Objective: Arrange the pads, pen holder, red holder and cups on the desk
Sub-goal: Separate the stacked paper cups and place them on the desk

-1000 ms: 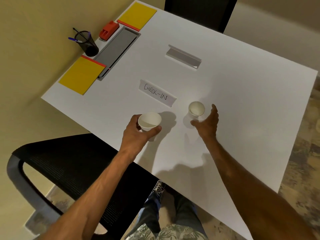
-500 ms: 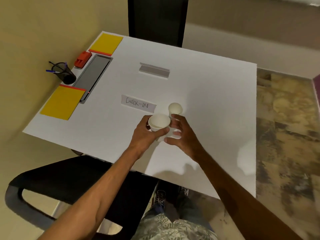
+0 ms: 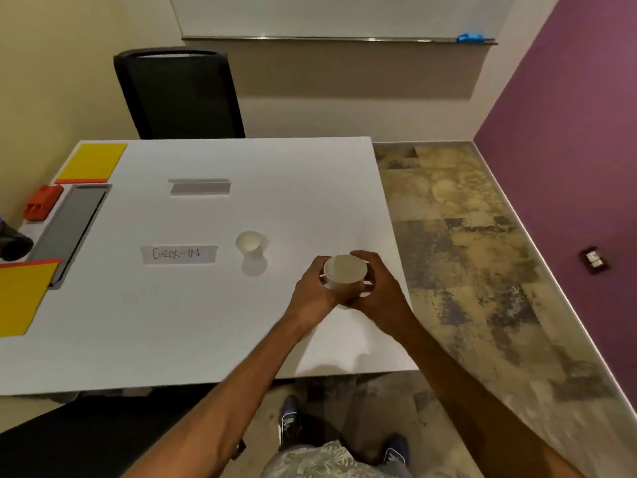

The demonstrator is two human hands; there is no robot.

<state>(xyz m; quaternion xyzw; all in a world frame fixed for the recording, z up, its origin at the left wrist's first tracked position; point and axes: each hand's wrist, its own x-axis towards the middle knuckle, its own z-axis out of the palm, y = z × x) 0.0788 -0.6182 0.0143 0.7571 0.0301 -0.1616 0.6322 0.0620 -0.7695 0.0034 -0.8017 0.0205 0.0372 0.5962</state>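
A white paper cup (image 3: 344, 274) is lifted above the white desk (image 3: 193, 332) near its right edge, held from both sides by my left hand (image 3: 312, 294) and my right hand (image 3: 381, 288). A second white cup (image 3: 251, 244) stands alone on the desk, right of the CHECK-IN label (image 3: 179, 254). Along the left edge lie two yellow pads (image 3: 92, 162) (image 3: 20, 298), the red holder (image 3: 42, 202) and a grey tray (image 3: 70, 229). The dark pen holder (image 3: 12, 241) is cut off by the frame's left border.
A grey label stand (image 3: 200, 187) sits at mid-desk. One black chair (image 3: 179, 94) stands behind the desk, another (image 3: 86, 439) at my lower left. Patterned floor lies to the right, with a purple wall (image 3: 568, 132) and a small dark object (image 3: 593, 262) on the floor.
My right hand has joined my left on the cup. Both hands have carried it rightward, away from the second cup, and the view has swung right.
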